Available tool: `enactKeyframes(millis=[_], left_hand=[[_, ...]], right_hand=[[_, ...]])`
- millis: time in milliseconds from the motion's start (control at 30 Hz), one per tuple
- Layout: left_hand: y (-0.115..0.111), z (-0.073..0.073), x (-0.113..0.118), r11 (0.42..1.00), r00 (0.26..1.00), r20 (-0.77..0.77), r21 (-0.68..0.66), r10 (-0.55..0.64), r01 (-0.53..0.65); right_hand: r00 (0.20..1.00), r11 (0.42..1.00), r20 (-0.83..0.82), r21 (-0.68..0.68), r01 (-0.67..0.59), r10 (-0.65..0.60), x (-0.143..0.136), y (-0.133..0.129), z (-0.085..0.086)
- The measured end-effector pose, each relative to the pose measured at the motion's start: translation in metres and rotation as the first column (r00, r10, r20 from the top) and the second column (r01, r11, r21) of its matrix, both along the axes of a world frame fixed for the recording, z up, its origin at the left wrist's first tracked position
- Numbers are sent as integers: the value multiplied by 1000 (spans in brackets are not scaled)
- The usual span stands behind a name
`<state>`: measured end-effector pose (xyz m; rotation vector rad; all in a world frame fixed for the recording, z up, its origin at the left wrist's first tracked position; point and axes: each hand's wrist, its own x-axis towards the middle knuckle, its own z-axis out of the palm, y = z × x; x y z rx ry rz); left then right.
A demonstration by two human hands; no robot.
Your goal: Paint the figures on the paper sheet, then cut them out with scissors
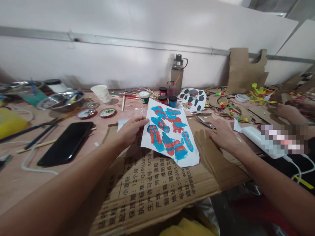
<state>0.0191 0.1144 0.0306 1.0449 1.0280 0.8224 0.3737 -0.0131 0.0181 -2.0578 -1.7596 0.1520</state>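
My left hand (133, 130) pinches the left edge of a white paper sheet (194, 159) painted with blue and red shapes. The sheet is raised over a printed brown cardboard piece (123, 196). To the right of the sheet, my right hand (221, 133) is closed round the handles of small metal scissors (206, 124). Their blades point up and left, apart from the sheet. Part of the scissors' handles is hidden by my fingers.
A black phone (66, 143), metal bowls and a paper cup (101, 94) are on the left. Paint jars (144, 97) and a bottle (177, 73) stand behind. A white power bank (261, 141) and another person's hands (287, 113) are on the right.
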Motion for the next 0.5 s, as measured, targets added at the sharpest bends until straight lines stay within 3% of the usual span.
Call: enactKeyframes(millis=[33, 67, 267, 400, 500], left_hand=[[-1, 3, -1, 1000, 998, 67, 0, 4, -4], [-3, 6, -3, 1000, 993, 121, 3, 4, -4], [-10, 24, -14, 998, 976, 212, -42, 59, -51], [-13, 32, -15, 987, 974, 176, -95, 144, -129], [-14, 34, -16, 979, 975, 110, -83, 195, -187]], right_hand=[[980, 1000, -198, 27, -8, 13, -8, 3, 2], [911, 1000, -413, -11, -24, 17, -16, 7, 3], [679, 974, -733, -135, -181, 24, -66, 31, 0], [282, 947, -958, -138, -288, -54, -88, 33, 7], [109, 952, -984, -164, -259, -140, -97, 30, 15]])
